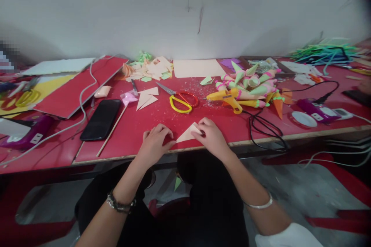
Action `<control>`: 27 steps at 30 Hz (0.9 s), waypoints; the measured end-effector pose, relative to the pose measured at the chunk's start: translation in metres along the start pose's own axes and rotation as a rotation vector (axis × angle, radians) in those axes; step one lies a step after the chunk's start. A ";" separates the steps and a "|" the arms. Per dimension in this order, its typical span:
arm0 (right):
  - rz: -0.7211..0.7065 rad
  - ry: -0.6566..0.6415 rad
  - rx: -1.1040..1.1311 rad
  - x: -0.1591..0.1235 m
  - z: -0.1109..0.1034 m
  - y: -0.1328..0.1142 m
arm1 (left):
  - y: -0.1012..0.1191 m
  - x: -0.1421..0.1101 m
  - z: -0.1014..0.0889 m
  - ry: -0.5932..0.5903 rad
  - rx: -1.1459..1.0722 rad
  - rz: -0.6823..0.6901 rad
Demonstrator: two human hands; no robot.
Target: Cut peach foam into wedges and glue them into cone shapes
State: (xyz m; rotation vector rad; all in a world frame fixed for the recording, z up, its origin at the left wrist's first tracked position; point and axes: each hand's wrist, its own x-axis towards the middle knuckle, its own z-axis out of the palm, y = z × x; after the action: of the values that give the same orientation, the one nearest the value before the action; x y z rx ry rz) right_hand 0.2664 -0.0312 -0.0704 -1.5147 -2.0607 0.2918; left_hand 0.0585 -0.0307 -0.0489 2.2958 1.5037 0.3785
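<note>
A small cream paper piece (187,133), roughly triangular and seemingly folded, lies at the front edge of the red table between my hands. My right hand (213,137) grips its right end between thumb and bent fingers. At the narrow left tip, the thumb and forefinger of my left hand (156,142) come together on the paper. Just beyond lie scissors (181,102) with one yellow and one red handle loop. A yellow glue gun (226,98) rests to the right of them. Cut cream paper pieces (147,98) sit left of the scissors.
Behind the glue gun is a pile of green and pink paper cones (251,79). A black phone (101,119) and a thin stick (112,131) lie at left. Cream sheets (198,68) and paper scraps (158,68) sit by the wall. A black cord (265,129) loops over the front edge.
</note>
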 end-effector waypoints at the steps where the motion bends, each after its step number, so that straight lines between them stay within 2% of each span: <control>1: -0.002 -0.003 -0.008 0.000 0.000 0.000 | -0.001 0.000 -0.001 -0.016 0.000 -0.003; 5: -0.004 -0.008 -0.047 -0.001 -0.001 -0.003 | -0.004 0.002 -0.007 -0.050 0.050 -0.016; 7: 0.000 -0.008 -0.068 -0.001 -0.001 -0.004 | -0.005 0.003 -0.010 -0.050 0.083 0.029; 12: -0.009 -0.009 -0.132 0.000 0.001 -0.006 | 0.000 0.001 -0.011 -0.053 0.175 0.389; 15: -0.017 -0.002 -0.161 0.000 0.002 -0.005 | 0.003 -0.004 -0.006 -0.041 0.347 0.488; 19: -0.014 0.006 -0.190 -0.001 0.002 -0.006 | 0.001 -0.015 0.001 0.005 0.461 0.494; 27: 0.028 -0.014 -0.315 0.003 0.004 -0.012 | -0.007 -0.029 0.001 0.081 0.480 0.415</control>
State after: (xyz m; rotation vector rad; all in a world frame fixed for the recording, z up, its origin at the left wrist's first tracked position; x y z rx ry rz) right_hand 0.2538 -0.0321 -0.0674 -1.7278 -2.1747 -0.0154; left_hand 0.0415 -0.0547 -0.0536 3.0185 1.2435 0.2343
